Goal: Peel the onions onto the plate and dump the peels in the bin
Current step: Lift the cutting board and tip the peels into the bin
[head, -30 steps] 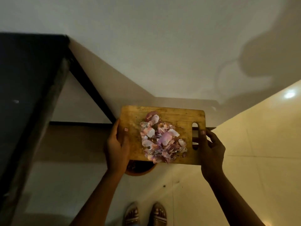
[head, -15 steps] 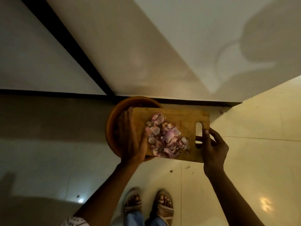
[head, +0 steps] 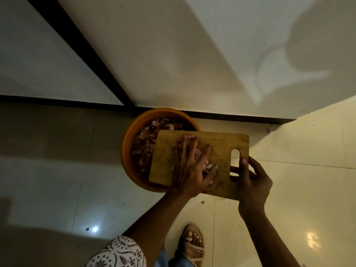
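- Floor tiles carry the orange bin, peels inside.
- I see the right hand gripping the board at its slot, over the bin.
- Left hand presses flat, fingers straight, on the board's onion skins.

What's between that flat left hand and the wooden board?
Pinkish onion peels, pressed under the left hand against the wooden board; bits peek out between its fingers in the head view.
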{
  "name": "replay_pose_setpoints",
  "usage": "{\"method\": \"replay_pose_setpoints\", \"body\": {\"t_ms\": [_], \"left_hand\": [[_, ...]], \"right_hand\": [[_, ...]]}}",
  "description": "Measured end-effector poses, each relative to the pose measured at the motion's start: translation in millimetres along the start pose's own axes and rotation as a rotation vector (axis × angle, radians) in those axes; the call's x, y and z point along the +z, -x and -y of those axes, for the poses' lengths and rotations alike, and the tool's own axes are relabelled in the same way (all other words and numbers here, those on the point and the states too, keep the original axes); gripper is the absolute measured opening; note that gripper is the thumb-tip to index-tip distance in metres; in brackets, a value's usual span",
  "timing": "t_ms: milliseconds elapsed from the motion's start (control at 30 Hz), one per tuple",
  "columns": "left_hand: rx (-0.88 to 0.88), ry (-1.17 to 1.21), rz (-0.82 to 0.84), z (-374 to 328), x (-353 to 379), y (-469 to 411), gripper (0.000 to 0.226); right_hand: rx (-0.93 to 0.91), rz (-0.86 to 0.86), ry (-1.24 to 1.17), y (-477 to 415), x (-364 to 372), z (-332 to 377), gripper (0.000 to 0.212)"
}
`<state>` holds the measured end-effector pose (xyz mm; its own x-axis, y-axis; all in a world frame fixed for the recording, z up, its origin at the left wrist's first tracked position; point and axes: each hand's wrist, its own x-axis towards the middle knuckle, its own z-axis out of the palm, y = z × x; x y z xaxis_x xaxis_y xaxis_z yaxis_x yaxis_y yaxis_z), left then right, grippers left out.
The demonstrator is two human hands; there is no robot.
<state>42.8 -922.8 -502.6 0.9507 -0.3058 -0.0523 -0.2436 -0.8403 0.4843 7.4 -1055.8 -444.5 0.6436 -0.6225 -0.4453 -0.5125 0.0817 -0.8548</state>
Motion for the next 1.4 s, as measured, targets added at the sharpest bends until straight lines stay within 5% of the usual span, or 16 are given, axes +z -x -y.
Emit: {"method": "replay_pose_setpoints", "body": {"t_ms": [200,367,500,600,700,833,1033,1233,1400], "left_hand": [[-0.08,0.169,-0.147,28,-1,-12,0.041],[-0.334,0.208,-0.2,69,-20,-17,0.044],[-0.498,0.165,-0.103,105,-32,-20,0.043],[-0.591,0.148,-0.04,115,-35,-23,0.051],[-0.634,0.16,-0.17,87,-47,-25,0.076],[-0.505,0.225,-0.157,10,-58,-3,0.089],[0.203,0.373,0.061,-69,-46,14,0.053],[0.302,0.072,0.177,-26,-25,-9,0.056],[0.214,0.077,0.215,21,-31,-20,0.056]], "right_hand": [[-0.001,-0.025,0.006,-2,2,1,0.024],[-0.032,-0.028,0.002,2,0,8,0.022],[-0.064,-0.04,0.012,1,1,12,0.023],[-0.071,-0.057,0.026,0,2,14,0.026],[-0.069,-0.079,0.033,1,4,20,0.027],[-0.048,-0.088,0.037,3,10,29,0.024],[-0.03,-0.066,0.028,8,11,43,0.018],[0.062,-0.094,-0.005,4,12,51,0.03],[0.07,-0.1,-0.003,2,11,55,0.034]]}}
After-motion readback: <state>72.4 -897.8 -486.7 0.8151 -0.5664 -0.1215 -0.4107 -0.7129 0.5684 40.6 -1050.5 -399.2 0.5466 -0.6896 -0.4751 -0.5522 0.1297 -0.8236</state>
